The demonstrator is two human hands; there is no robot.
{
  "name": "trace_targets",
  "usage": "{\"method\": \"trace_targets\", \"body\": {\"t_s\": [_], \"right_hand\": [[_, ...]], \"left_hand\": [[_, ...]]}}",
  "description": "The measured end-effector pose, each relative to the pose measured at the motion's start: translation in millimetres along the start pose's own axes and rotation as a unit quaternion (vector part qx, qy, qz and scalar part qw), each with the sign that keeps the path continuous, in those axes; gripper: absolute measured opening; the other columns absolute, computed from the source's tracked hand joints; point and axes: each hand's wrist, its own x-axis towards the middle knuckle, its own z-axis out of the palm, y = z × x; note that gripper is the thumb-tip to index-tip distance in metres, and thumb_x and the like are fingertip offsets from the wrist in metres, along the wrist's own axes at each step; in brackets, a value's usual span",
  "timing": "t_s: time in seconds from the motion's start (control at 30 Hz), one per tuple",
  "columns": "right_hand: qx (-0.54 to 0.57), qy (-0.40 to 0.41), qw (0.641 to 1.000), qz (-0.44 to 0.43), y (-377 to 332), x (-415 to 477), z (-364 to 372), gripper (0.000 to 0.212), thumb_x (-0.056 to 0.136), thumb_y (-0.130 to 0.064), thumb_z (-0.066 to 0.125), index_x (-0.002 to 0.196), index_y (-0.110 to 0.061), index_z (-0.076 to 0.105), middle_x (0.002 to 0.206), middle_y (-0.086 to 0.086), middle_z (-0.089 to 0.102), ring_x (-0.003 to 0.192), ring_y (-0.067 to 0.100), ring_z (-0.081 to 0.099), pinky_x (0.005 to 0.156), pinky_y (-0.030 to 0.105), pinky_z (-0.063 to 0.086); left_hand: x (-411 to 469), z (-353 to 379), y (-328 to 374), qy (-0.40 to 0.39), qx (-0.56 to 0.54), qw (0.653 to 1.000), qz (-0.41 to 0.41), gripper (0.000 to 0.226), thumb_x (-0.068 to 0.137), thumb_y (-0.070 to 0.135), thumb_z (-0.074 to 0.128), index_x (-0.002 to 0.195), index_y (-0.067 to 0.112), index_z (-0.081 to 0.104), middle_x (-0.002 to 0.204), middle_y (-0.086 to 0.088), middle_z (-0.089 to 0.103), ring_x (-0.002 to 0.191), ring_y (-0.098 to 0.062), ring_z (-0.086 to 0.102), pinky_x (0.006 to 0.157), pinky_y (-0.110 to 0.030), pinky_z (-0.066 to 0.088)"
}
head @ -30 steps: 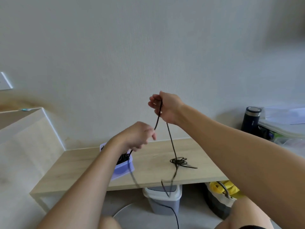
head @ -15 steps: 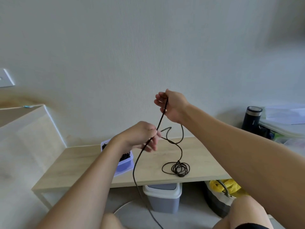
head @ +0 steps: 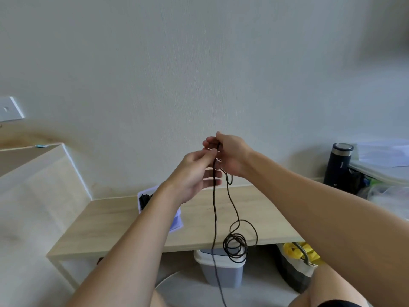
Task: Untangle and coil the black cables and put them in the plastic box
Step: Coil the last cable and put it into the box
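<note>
Left hand (head: 194, 171), right hand (head: 231, 157) on vertical cable (head: 214, 218)

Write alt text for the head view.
The left hand and right hand hold a black cable raised above a wooden table; its tangled loops dangle by the front edge. A plastic box sits on the table.

1. Tabletop (head: 110, 218): light wood, spans the centre of the frame, set against the wall.
2. Plastic box (head: 178, 221): stands on the tabletop left of centre, partly hidden by a forearm. Black cables (head: 143, 199) lie inside.
3. Black cable (head: 234, 247): its coiled part overlaps the tabletop's front edge. Contact cannot be determined.
4. Floor (head: 261, 284): a grey bin (head: 223, 273) stands under the tabletop.
</note>
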Motion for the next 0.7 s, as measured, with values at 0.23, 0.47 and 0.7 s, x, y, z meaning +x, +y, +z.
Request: {"method": "trace_targets", "body": {"t_s": [0.23, 0.47, 0.7], "right_hand": [[0.008, 0.058, 0.997, -0.047, -5.8, 2.3, -7.8, 0.036, 0.106, -0.026, 0.033, 0.082, -0.015, 0.057, 0.078, 0.000, 0.067, 0.078, 0.016, 0.063, 0.065, 0.030, 0.036], [0.013, 0.008, 1.000, -0.019, -0.3, -2.5, 0.9, 0.035, 0.105, -0.024, 0.035, 0.083, -0.010, 0.059, 0.081, 0.005, 0.068, 0.074, 0.019, 0.061, 0.064, 0.029, 0.039], [0.034, 0.040, 0.999, -0.010, -4.4, 3.4, -9.2, 0.036, 0.106, -0.025, 0.033, 0.085, -0.012, 0.059, 0.081, 0.003, 0.069, 0.074, 0.018, 0.062, 0.062, 0.030, 0.037]], "left_hand": [[-9.9, -20.3, -0.1, -0.084, 0.251, 0.959, -0.100, 0.023, 0.105, 0.014, 0.045, 0.090, 0.006, 0.060, 0.064, -0.003, 0.052, 0.061, -0.023, 0.060, 0.067, -0.035, 0.053], [1.5, -4.2, 1.3, 0.027, 0.053, 0.998, 0.013, 0.024, 0.105, 0.018, 0.048, 0.085, 0.010, 0.056, 0.058, 0.004, 0.029, 0.046, -0.011, 0.023, 0.043, -0.022, 0.019], [-15.3, -22.4, 17.5, -0.101, 0.240, 0.961, -0.096, 0.021, 0.105, 0.018, 0.049, 0.093, 0.008, 0.064, 0.065, -0.001, 0.054, 0.060, -0.018, 0.057, 0.060, -0.028, 0.049]]}}
